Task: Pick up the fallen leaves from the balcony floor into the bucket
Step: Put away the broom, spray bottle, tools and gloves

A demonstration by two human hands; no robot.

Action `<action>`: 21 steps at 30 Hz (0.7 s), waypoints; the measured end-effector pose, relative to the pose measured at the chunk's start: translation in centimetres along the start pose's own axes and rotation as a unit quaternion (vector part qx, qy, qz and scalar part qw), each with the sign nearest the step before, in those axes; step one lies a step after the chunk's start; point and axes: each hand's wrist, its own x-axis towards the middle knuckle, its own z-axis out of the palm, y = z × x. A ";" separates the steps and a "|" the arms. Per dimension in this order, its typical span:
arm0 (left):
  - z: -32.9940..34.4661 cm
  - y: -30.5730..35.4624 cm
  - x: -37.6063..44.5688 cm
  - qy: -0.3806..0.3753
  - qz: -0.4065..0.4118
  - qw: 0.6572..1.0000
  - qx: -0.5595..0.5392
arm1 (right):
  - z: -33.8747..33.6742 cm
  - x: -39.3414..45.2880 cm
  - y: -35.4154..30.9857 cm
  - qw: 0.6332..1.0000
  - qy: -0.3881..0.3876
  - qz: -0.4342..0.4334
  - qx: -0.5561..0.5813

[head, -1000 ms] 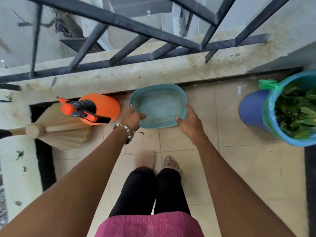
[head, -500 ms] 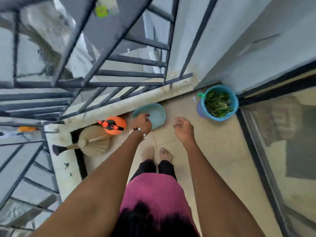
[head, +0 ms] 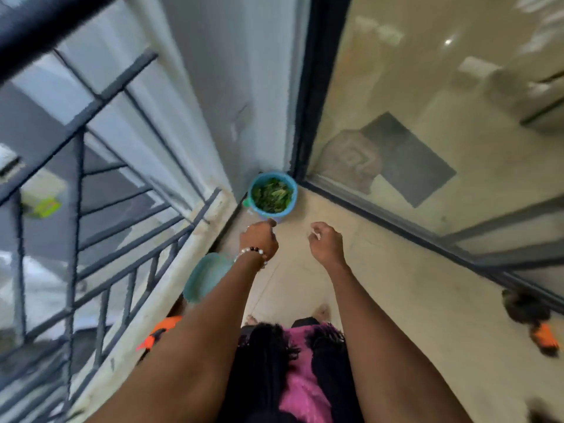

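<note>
The round blue plastic bucket (head: 272,193) in the corner is seen filled with green leaves (head: 272,195), no leaves are seen on the tiled balcony floor (head: 396,300) near it, and both hands, left (head: 258,239) and right (head: 326,244), are held loosely curled and empty just short of it, so the task is judged nearly done.

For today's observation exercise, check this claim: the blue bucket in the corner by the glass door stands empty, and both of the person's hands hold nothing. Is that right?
Not quite. In the head view, the blue bucket in the corner by the glass door is full of green leaves, not empty. The rest appears to stand: the left hand and right hand hold nothing visible, though the frame is blurred.
</note>
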 end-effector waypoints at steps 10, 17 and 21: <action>4.3 22.5 1.2 -0.025 0.266 0.947 0.177 | -17.3 -1.0 12.6 0.978 0.178 0.104 0.017; 11.4 37.8 -1.8 -0.042 0.409 0.879 0.241 | -28.2 -4.4 23.2 0.936 0.290 0.192 0.057; 15.7 44.3 -4.6 -0.068 0.485 0.832 0.261 | -32.5 -7.4 28.2 0.900 0.355 0.241 0.077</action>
